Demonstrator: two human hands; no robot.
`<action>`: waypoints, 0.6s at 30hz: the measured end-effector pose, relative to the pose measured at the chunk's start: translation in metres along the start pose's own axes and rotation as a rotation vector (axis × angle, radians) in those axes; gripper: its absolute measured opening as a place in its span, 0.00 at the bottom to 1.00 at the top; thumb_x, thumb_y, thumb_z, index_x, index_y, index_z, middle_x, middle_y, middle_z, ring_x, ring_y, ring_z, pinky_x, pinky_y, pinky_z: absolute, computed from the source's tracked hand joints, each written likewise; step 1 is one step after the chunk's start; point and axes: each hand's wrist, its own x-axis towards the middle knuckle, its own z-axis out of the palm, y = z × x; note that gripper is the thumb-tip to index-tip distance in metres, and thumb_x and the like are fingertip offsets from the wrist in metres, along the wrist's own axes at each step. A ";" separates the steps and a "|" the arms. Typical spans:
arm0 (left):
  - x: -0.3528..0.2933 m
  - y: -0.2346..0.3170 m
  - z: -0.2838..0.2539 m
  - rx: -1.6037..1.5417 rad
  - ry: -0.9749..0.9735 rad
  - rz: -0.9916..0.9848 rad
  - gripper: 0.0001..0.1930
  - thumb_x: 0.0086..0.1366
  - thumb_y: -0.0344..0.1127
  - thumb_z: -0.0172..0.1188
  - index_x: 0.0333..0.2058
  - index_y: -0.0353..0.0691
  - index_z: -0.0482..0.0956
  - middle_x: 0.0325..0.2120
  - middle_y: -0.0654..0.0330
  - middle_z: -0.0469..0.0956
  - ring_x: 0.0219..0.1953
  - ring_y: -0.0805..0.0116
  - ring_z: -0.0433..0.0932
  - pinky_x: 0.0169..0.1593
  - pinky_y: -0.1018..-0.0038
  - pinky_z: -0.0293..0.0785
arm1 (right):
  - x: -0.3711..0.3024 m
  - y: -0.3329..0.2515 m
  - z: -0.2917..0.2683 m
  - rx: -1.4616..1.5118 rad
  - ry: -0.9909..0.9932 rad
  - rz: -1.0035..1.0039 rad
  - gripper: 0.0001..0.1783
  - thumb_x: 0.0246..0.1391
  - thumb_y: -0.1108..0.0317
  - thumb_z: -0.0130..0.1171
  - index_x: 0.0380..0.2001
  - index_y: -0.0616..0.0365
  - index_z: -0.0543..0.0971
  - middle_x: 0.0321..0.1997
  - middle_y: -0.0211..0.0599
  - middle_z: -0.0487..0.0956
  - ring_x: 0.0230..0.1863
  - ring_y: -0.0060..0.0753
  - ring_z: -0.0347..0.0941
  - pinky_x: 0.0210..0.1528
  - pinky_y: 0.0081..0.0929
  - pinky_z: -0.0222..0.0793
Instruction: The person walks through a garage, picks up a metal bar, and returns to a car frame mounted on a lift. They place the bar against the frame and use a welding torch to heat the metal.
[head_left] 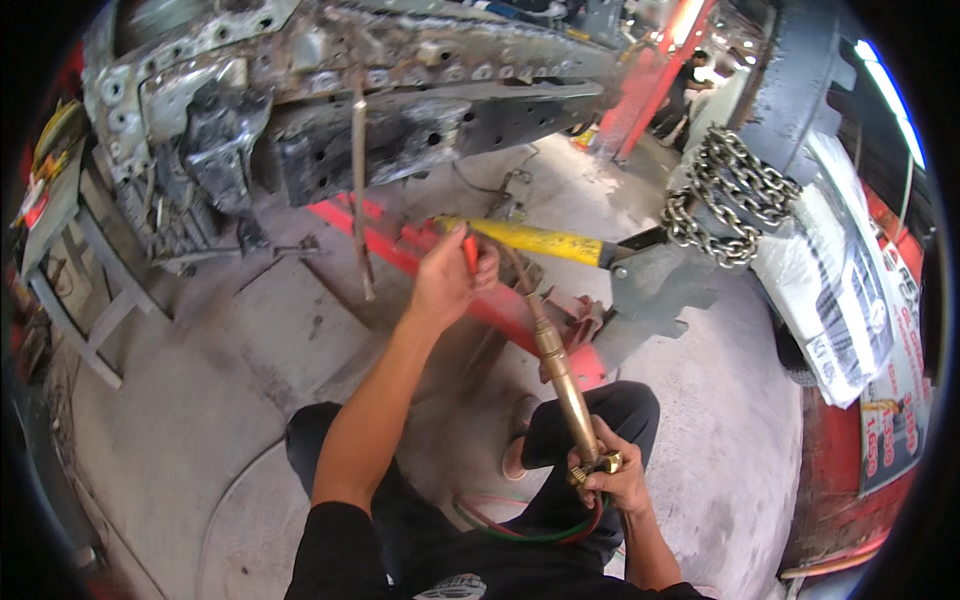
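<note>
My right hand (618, 477) is closed around the valve end of a brass gas torch (568, 385), fingers at its knobs. The torch slants up and forward, its thin bent tip near my left hand (452, 277). Closed in my left hand is a small orange-red lighter (471, 253); no flame shows. A green and red twin hose (545, 537) hangs from the torch's lower end across my lap. Ahead of my hands is a rusty, dark metal vehicle frame (380, 140). A thin metal rod (360, 200) hangs down in front of it.
A yellow cylinder (530, 237) and a red steel beam (375, 240) lie low ahead. A heavy chain (730, 195) wraps a grey post at right. Beside it stands a plastic-wrapped car part (825, 265). At left is a grey metal stand (80, 260). Another person (683, 90) is far back.
</note>
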 end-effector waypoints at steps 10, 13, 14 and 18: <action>0.002 -0.025 -0.013 0.029 0.104 -0.006 0.12 0.68 0.44 0.50 0.32 0.43 0.73 0.18 0.70 0.61 0.20 0.75 0.59 0.24 0.77 0.54 | 0.004 -0.001 -0.005 0.020 -0.045 0.018 0.51 0.45 0.78 0.70 0.72 0.60 0.55 0.38 0.51 0.79 0.21 0.29 0.74 0.18 0.22 0.70; -0.001 -0.043 -0.001 0.004 0.123 -0.108 0.10 0.70 0.42 0.52 0.32 0.43 0.73 0.18 0.69 0.63 0.19 0.76 0.61 0.23 0.78 0.56 | 0.005 -0.005 0.003 0.000 0.039 -0.012 0.51 0.46 0.78 0.70 0.72 0.59 0.56 0.37 0.51 0.78 0.20 0.29 0.74 0.18 0.22 0.70; -0.003 -0.047 0.006 0.090 0.118 -0.149 0.10 0.70 0.41 0.54 0.32 0.43 0.73 0.19 0.69 0.64 0.20 0.77 0.62 0.23 0.79 0.56 | 0.004 0.000 0.002 0.009 0.080 -0.047 0.51 0.46 0.78 0.70 0.72 0.56 0.56 0.37 0.51 0.79 0.19 0.30 0.74 0.18 0.23 0.70; -0.016 -0.070 0.018 0.362 0.059 -0.319 0.08 0.68 0.38 0.62 0.33 0.43 0.74 0.21 0.70 0.67 0.21 0.81 0.64 0.23 0.82 0.60 | 0.005 -0.003 0.000 0.027 0.111 -0.104 0.51 0.48 0.76 0.69 0.73 0.51 0.55 0.37 0.51 0.78 0.20 0.30 0.74 0.18 0.24 0.71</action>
